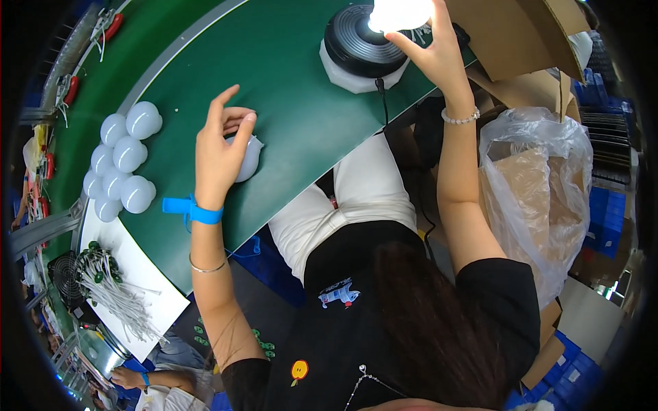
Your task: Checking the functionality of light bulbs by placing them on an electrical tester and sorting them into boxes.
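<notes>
Green tabletop (295, 103) with clustered white globes (129, 155), a lone globe (249, 163) and a pale polygonal slab (351, 81)

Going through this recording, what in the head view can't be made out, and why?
All in the head view:
Glowing bulb in the right hand: glare washes out its surface; the upper edge cuts it off.
White bulb cover by the left hand: partly hidden behind that hand, so contact is unclear.
White wires: too thin and tangled to count.

- Factory workshop: white bulbs (144, 120) cluster on a green bench (295, 151).
- Wires (127, 308) lie piled on a white sheet (96, 229).
- Cartons (510, 34) and blue bins (603, 219) crowd the right side.
</notes>
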`<state>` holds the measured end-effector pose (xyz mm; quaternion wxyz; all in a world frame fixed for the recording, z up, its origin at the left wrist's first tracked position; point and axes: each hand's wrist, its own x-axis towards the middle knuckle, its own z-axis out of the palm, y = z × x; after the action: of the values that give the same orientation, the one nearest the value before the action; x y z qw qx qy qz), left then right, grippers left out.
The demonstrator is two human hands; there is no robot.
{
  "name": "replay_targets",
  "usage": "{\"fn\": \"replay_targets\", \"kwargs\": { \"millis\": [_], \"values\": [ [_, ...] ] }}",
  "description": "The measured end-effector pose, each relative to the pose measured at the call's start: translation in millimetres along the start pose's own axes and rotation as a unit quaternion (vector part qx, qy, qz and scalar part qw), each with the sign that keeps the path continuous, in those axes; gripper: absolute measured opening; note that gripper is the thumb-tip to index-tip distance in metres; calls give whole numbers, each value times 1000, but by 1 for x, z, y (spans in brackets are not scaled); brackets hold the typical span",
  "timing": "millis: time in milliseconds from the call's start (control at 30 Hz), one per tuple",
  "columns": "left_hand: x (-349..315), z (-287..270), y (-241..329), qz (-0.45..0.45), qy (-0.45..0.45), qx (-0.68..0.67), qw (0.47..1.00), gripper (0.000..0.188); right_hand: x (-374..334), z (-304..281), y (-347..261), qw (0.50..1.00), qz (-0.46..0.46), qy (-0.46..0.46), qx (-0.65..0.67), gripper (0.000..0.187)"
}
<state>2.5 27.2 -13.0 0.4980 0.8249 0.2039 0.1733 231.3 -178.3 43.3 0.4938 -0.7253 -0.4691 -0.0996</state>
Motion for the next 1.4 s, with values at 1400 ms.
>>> {"fn": "replay_targets", "kwargs": {
  "millis": [1400],
  "values": [
    [0,8,-4,40,-42,15,998,19,10,22,21,998,-46,22,-21,55]
  ]
}}
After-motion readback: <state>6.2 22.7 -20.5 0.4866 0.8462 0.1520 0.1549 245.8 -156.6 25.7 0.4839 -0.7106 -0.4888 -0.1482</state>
